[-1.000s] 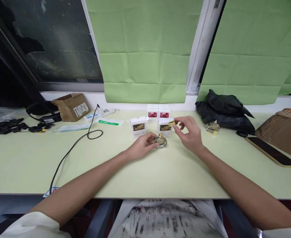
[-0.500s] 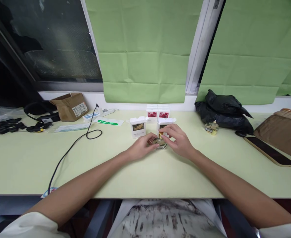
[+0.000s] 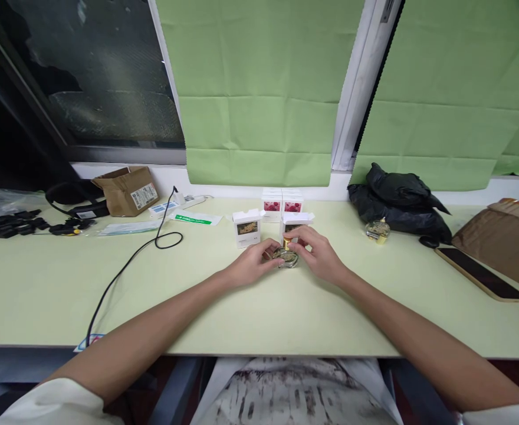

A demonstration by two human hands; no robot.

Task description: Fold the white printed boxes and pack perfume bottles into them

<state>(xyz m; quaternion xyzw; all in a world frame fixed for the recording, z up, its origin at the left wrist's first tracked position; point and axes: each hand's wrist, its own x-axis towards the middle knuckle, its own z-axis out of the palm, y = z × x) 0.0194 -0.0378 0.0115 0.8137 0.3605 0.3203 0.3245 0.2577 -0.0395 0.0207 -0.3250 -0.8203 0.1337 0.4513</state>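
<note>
A pale green table (image 3: pixel 65 295) spans the view, and behind it, at twelve o'clock, hang green blinds (image 3: pixel 259 94) over a dark window (image 3: pixel 86 77). At two o'clock on the table lies a heap of black plastic bag (image 3: pixel 401 200), and further out at three o'clock a brown padded envelope (image 3: pixel 502 236) with a dark phone (image 3: pixel 480 273) just beside it. At ten o'clock stands an open cardboard box (image 3: pixel 129 190), with a black cable (image 3: pixel 131 260) looping from there toward the near edge at eight o'clock. In the centre, four small white cartons stand close together: two with red prints (image 3: pixel 281 203) at the back and two open ones (image 3: pixel 247 227) in front. A second small bottle with a gold top (image 3: pixel 377 229) sits by the black bag. Both hands meet just in front of the cartons, at twelve o'clock from the body. The left hand (image 3: pixel 250 264) has its fingers curled around the left side of a small round glass perfume bottle (image 3: pixel 286 257) resting on the table. The right hand (image 3: pixel 319 255) pinches the bottle's gold cap (image 3: pixel 287 241) between thumb and forefinger at the bottle's top, its other fingers loosely bent.
</note>
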